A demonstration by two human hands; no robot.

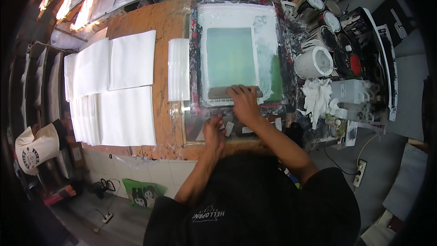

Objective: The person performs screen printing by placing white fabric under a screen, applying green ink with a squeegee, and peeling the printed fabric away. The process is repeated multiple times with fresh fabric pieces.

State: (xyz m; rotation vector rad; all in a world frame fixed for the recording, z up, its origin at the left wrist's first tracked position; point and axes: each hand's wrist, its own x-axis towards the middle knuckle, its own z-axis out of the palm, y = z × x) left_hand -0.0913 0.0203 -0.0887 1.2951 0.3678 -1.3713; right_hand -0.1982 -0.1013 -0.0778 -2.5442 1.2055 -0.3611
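Note:
A screen printing frame [195,54] lies on the table in front of me. Its mesh has a pale green rectangle [231,57], with white ink [265,32] smeared mostly along the right side. My right hand [246,105] grips a wooden squeegee [221,92] from above, across the near end of the rectangle. The squeegee's lower edge is hidden. Just short of the frame's near edge is my left hand [214,132], its fingers curled inward; whether anything is in them does not show. Small pale labels or tape pieces [230,129] lie beside it.
White sheets [132,59] lie in stacks on the wooden table's left, with a narrower stack [179,69] beside the frame. Ink tins, a white bucket [314,63] and a crumpled white rag [316,98] crowd the right. Shelves [41,77] stand far left.

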